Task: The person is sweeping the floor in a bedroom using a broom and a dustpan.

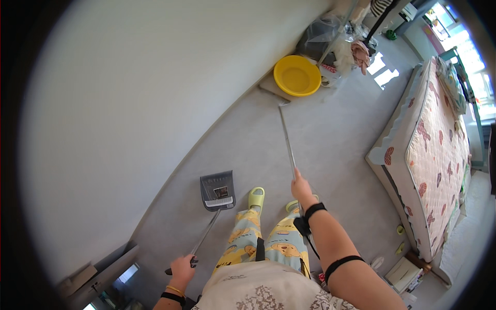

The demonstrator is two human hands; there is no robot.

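My left hand [182, 269] is wrapped round the handle of a dark grey dustpan [211, 184]. The pan rests on the floor to the left of my feet, with a pale comb-like strip near its handle end. In my right hand [303, 188] is the long thin grey stick of a broom [287, 135], the forefinger stretched along it. This stick reaches far across the floor. Its head lies by the wall, next to a yellow basin [297, 76], and its bristles are hard to make out.
Plastic bags [321, 37] and a pink cloth [360, 56] crowd the wall behind the basin. A bed with a patterned mattress [431, 155] stands on the right. Near its lower corner are green slippers [400, 238] and a white box [405, 274]. Dark furniture [101, 274] fills the lower left.
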